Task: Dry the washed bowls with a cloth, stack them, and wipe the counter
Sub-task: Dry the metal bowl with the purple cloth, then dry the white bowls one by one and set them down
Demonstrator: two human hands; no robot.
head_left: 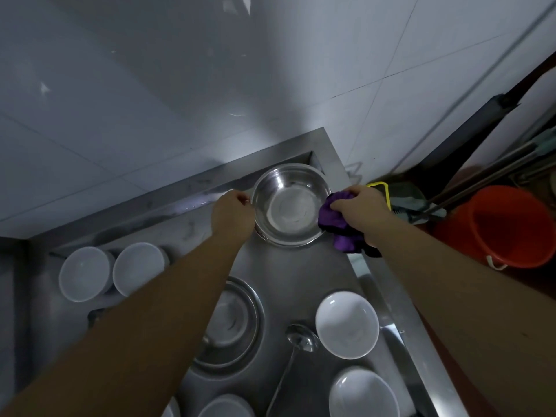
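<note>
Far left: two white round ceramic bowls [112, 272] sit side by side on the grey stainless-steel counter [304, 263].
Left hand [232, 216]: fingers curled on the left rim of the round stainless-steel bowl [288, 204], which stands upright in the counter's back corner.
Right hand [359, 210]: clenched around a bunched purple cloth [337, 225] touching the bowl's right rim.
Far right: orange plastic bucket [508, 225] on the floor.

The second steel basin [233, 323] was partly hidden by the left forearm. Three white bowls [362, 394] were cut off by the lower edge. The ladle handle [279, 386] was likewise cut off there.
</note>
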